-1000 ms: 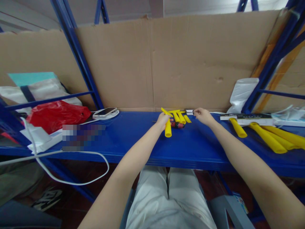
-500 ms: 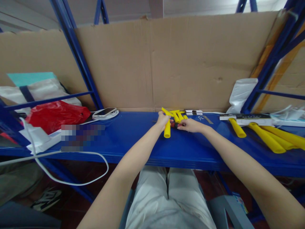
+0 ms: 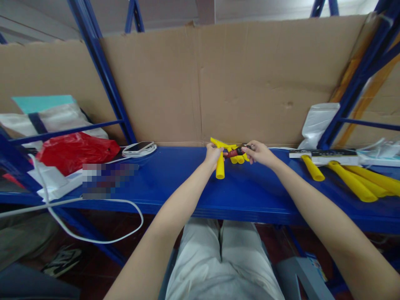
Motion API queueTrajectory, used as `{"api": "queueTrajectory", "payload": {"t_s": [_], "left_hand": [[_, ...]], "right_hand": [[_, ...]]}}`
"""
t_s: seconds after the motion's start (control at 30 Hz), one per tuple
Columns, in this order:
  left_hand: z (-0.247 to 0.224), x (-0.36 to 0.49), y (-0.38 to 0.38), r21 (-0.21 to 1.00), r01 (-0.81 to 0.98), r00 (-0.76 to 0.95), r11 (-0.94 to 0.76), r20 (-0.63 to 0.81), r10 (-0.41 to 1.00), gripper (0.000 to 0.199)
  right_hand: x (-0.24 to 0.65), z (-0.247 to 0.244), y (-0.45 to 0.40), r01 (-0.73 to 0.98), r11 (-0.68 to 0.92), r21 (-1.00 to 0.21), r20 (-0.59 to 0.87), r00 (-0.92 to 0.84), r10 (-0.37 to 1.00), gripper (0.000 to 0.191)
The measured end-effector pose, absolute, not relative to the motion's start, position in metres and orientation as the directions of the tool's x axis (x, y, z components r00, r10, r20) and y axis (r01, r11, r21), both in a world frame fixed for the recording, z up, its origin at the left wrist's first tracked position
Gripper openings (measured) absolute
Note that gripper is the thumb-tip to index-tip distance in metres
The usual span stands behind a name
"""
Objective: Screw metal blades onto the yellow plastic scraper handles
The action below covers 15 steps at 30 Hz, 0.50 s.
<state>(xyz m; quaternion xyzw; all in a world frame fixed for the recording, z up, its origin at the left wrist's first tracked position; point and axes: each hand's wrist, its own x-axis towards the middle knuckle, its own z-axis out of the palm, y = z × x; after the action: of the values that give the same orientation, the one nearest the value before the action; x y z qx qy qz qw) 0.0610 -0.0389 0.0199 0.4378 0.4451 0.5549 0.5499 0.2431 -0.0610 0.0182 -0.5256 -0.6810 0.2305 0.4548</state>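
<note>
My left hand (image 3: 213,153) is closed around a yellow T-shaped plastic handle (image 3: 220,168), its round grip pointing down toward me and its crosspiece up at the back. My right hand (image 3: 259,153) grips the dark end of a slim red-and-black hand tool (image 3: 233,153). The tool lies nearly level between both hands, and its red end reaches the left fingers; whether they hold it too, I cannot tell. Behind it, several more yellow handles (image 3: 238,159) rest on the blue table (image 3: 175,179), partly hidden by the tool and the right fingers.
On the right, more yellow handles (image 3: 353,183) lean on a long white box (image 3: 335,157). A clear plastic bag (image 3: 317,125) stands behind. To the left are a coiled white cable (image 3: 140,151), a red bag (image 3: 78,152) and a loose cord (image 3: 139,225). Cardboard (image 3: 243,83) walls the back.
My right hand has risen slightly and moved right, lifting the dark end of the red-and-black tool. My left hand keeps the yellow handle in almost the same place.
</note>
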Motion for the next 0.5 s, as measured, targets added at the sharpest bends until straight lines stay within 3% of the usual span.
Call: {"api": "queueTrajectory", "payload": {"t_s": [0.27, 0.5], "left_hand": [[0.014, 0.058, -0.035, 0.995, -0.102, -0.016, 0.024, -0.026, 1.0, 0.047], [0.007, 0.055, -0.028, 0.995, 0.075, -0.011, 0.068, -0.068, 0.998, 0.047]], "right_hand": [[0.26, 0.027, -0.054, 0.247, 0.511, -0.823, 0.558, 0.193, 0.807, 0.055], [0.273, 0.025, -0.04, 0.192, 0.604, -0.774, 0.623, 0.403, 0.67, 0.057]]}}
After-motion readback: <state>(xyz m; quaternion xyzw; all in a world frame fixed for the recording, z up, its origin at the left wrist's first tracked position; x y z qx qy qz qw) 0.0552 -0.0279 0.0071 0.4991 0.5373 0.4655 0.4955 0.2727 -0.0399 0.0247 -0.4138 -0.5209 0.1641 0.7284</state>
